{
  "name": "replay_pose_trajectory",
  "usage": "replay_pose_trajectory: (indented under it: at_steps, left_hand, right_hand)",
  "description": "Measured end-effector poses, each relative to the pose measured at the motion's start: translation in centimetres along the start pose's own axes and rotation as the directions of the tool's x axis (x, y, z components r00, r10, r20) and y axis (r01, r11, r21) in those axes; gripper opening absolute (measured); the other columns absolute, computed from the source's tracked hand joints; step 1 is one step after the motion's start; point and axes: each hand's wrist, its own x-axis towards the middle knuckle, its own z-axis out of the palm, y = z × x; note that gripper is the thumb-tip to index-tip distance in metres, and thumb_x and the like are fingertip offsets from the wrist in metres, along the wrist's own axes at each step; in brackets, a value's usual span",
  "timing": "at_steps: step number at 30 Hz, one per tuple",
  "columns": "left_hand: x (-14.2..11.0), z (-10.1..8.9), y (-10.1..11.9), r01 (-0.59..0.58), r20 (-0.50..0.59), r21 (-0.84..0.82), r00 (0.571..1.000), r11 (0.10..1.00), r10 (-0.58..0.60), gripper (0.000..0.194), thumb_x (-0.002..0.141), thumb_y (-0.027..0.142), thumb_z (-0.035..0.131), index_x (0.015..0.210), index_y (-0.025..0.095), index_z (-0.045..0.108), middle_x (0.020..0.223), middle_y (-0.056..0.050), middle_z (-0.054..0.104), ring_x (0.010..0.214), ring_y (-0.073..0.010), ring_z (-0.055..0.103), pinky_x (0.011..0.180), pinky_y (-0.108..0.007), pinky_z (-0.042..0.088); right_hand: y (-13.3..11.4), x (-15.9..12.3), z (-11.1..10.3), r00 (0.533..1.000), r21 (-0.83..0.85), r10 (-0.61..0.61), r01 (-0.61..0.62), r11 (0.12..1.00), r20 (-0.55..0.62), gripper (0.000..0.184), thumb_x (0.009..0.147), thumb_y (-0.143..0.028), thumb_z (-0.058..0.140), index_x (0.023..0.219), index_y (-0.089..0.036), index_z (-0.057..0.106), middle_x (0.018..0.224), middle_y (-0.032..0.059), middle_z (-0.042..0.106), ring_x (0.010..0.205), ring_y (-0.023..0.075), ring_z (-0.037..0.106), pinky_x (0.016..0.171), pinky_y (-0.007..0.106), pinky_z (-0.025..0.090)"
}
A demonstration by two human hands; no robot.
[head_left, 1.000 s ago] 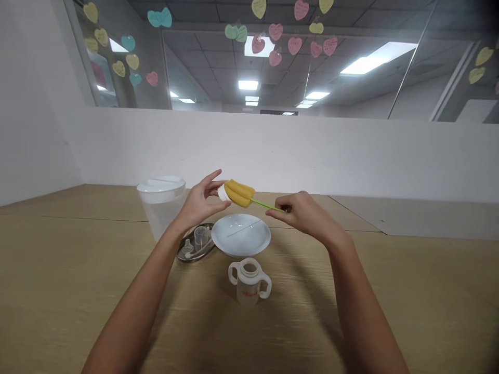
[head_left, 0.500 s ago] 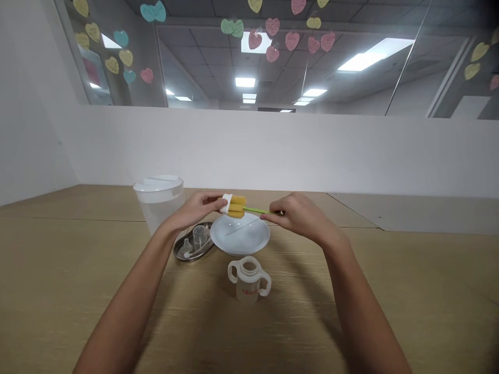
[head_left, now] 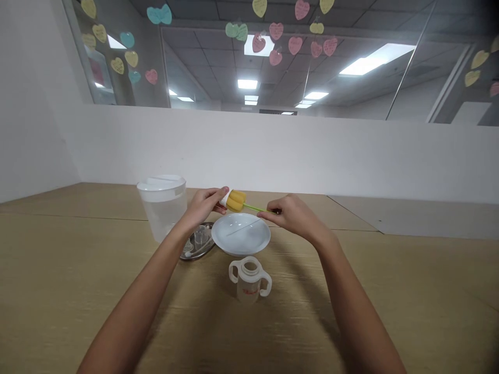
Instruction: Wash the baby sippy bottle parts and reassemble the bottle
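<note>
White cap (head_left: 225, 198) pinched by left hand (head_left: 206, 203), sponge brush (head_left: 236, 201) gripped by right hand (head_left: 292, 213); scrubbing seemingly unfinished, two-handled bottle (head_left: 248, 288) left uncapped.

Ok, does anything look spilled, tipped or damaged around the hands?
Nothing stands out. The two-handled bottle stands upright, the white bowl sits flat behind it, and the yellow sponge brush looks whole. I see no spill on the table. The left forearm hides part of the metal tray.
</note>
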Motion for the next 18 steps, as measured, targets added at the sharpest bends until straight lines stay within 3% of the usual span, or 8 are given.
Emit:
replay_pose_trajectory:
  at_steps: [5,9,11,14,18]
  left_hand:
    - [0.4,0.2,-0.4,-0.060,-0.162,0.117,0.984,0.991,0.079,0.053,0.070,0.047,0.064,0.108,0.011,0.062,0.102,-0.011,0.066,0.090,-0.0209,0.060,0.080,-0.034,0.049]
    - [0.4,0.1,-0.6,-0.138,-0.265,0.417,0.927,0.898,0.265,0.059,0.065,0.038,0.068,0.118,0.015,0.056,0.109,-0.009,0.063,0.089,-0.0192,0.059,0.081,-0.032,0.049]
    - [0.4,-0.1,-0.6,-0.166,-0.248,0.569,0.899,0.805,0.360,0.062,0.066,0.032,0.067,0.124,0.017,0.050,0.109,-0.007,0.062,0.090,-0.0187,0.059,0.082,-0.031,0.048]
    - [0.3,-0.4,-0.7,-0.170,-0.185,0.691,0.898,0.702,0.400,0.068,0.068,0.026,0.063,0.131,0.017,0.040,0.106,-0.006,0.062,0.094,-0.0201,0.058,0.085,-0.032,0.046]
    - [-0.1,0.0,-0.4,-0.153,-0.159,0.694,0.920,0.704,0.357,0.079,0.066,0.024,0.062,0.137,0.018,0.029,0.108,-0.006,0.061,0.093,-0.0213,0.057,0.084,-0.034,0.045]
  right_hand:
    - [0.1,0.2,0.1,0.999,-0.085,0.020,-0.022,0.996,-0.027,0.043,0.083,-0.042,0.051,0.050,-0.018,0.039,0.048,-0.0043,0.033,0.050,0.0089,0.022,0.050,0.026,0.018]
    - [0.7,0.1,-0.5,0.995,-0.131,0.095,-0.099,0.986,-0.030,0.041,0.081,-0.040,0.053,0.050,-0.018,0.040,0.048,-0.0035,0.037,0.049,0.0090,0.025,0.050,0.026,0.018]
    - [0.9,-0.1,-0.8,0.990,-0.132,0.129,-0.135,0.982,-0.053,0.040,0.081,-0.040,0.054,0.051,-0.018,0.039,0.047,-0.0035,0.036,0.049,0.0092,0.024,0.050,0.026,0.018]
    - [0.8,-0.4,-1.1,0.986,-0.072,0.139,-0.146,0.987,-0.094,0.041,0.082,-0.040,0.053,0.051,-0.018,0.036,0.047,-0.0042,0.032,0.050,0.0092,0.022,0.049,0.025,0.018]
    - [0.0,-0.5,-0.8,0.994,-0.020,0.087,-0.088,0.996,-0.073,0.043,0.081,-0.041,0.053,0.051,-0.018,0.032,0.049,-0.0048,0.029,0.050,0.0087,0.021,0.049,0.025,0.018]
